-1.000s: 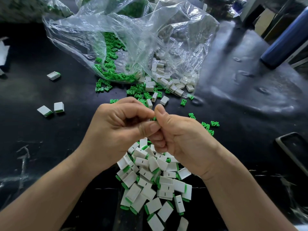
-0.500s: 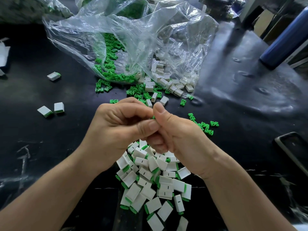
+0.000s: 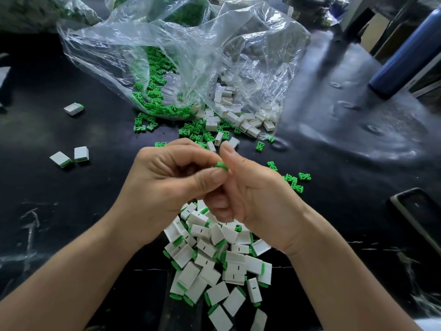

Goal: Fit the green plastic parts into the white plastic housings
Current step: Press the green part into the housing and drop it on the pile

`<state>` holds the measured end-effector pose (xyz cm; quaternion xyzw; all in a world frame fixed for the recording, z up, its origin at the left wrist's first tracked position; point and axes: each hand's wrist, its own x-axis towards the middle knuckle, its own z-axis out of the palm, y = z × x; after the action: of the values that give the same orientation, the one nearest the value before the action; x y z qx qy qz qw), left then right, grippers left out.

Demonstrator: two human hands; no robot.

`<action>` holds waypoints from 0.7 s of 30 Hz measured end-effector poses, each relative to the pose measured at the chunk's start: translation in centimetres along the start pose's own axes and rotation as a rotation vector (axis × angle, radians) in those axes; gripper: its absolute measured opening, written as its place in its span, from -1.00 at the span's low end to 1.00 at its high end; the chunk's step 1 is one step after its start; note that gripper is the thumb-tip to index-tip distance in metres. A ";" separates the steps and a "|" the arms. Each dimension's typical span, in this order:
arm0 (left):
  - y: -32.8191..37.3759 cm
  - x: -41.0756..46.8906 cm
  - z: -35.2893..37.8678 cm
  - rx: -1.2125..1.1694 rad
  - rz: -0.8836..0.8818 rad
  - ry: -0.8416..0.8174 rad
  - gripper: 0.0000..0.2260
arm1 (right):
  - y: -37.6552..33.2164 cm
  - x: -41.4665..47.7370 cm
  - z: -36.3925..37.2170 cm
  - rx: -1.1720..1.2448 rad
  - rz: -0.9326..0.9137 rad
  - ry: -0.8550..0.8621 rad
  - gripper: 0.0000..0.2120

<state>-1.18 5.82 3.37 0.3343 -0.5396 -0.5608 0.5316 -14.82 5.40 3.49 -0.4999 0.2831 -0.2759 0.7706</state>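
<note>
In the middle of the frame the left hand (image 3: 167, 182) pinches a green part (image 3: 221, 166) between thumb and forefinger, its other fingers curled in. The part sits pressed against the thumb side of the right hand (image 3: 250, 194). That hand's fingers are curled toward the palm (whether they grip anything I cannot tell). Below both hands, at lower centre, a pile of fitted housings (image 3: 214, 263) lies on the black table (image 3: 71, 211). At upper centre a clear plastic bag (image 3: 191, 56) spills loose green parts (image 3: 152, 91) and empty white housings (image 3: 238, 115). Three fitted pieces (image 3: 81, 154) lie apart at the left.
</note>
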 end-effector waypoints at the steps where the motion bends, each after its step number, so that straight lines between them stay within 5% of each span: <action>1: -0.1 -0.1 -0.1 0.002 -0.003 0.012 -0.76 | -0.1 -0.1 0.0 0.009 0.009 0.004 -0.51; 17: 0.8 0.1 -0.1 0.101 -0.212 0.039 -0.83 | -1.2 -1.0 0.0 -0.176 0.092 0.179 -0.81; 21: 0.9 0.2 -0.2 0.120 -0.222 0.019 -0.85 | -1.2 -0.5 0.0 -0.272 0.155 0.198 -0.68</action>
<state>-0.80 5.75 4.19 0.4285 -0.5269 -0.5795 0.4505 -15.36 5.31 4.69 -0.5467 0.4302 -0.2226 0.6830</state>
